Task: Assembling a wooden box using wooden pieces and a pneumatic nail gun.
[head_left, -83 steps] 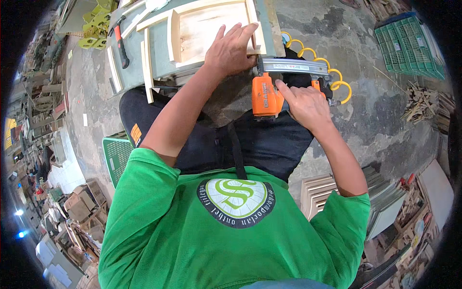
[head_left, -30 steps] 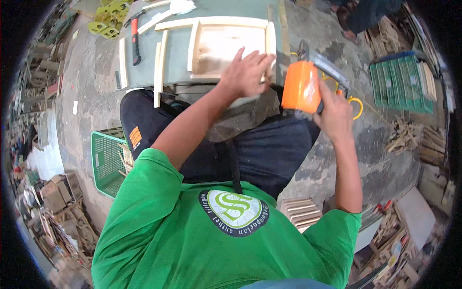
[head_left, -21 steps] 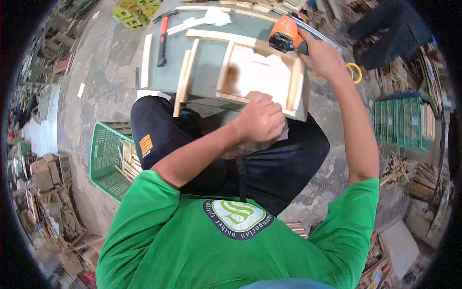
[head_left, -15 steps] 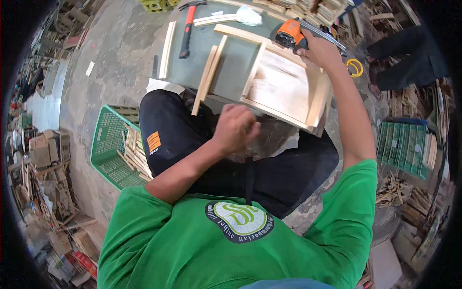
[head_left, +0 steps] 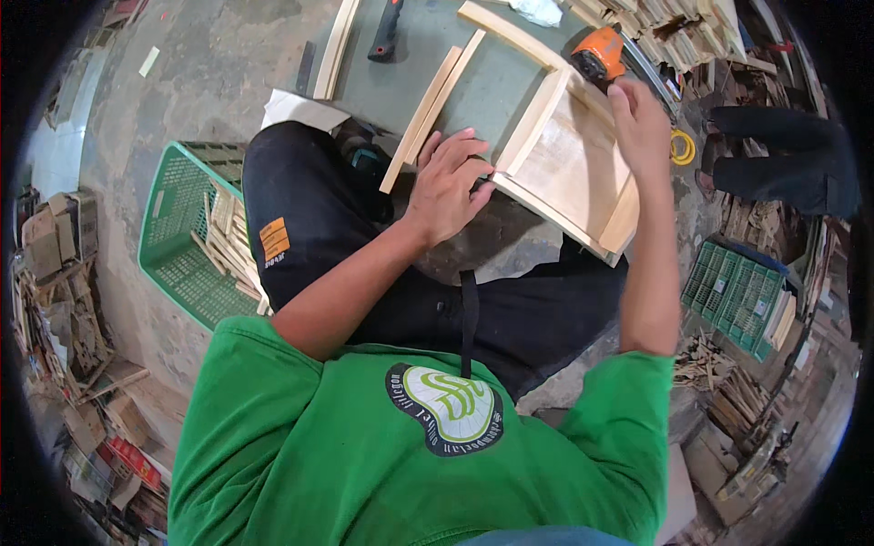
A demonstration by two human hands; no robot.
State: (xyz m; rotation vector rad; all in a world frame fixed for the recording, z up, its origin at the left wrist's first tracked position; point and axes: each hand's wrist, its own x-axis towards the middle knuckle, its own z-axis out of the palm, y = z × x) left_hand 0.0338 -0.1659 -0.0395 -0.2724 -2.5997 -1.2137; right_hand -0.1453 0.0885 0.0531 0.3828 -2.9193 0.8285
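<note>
My left hand [head_left: 446, 187] is open, fingers spread, at the near left corner of a pale wooden frame with a panel [head_left: 574, 136]. Its fingertips lie between that corner and a pair of narrow wooden strips [head_left: 432, 114]. My right hand [head_left: 642, 132] is over the frame's far right side, thumb apart and the other fingers partly hidden. Just beyond it, an orange and black nail gun [head_left: 598, 56] rests by the frame's far edge, seemingly out of my grip. A wooden bar [head_left: 510, 35] angles off the frame's far left corner.
A hammer [head_left: 386, 36] and a long wooden strip [head_left: 337, 50] lie on the grey worktop [head_left: 428, 45]. Green crates stand at left [head_left: 168, 246] and right [head_left: 737, 291]. A yellow hose [head_left: 683, 147] and another person's legs [head_left: 774, 150] are at right.
My left hand has opened from a loose fist and reached forward to the frame's corner. My right hand has come away from the nail gun, toward me. The view has shifted.
</note>
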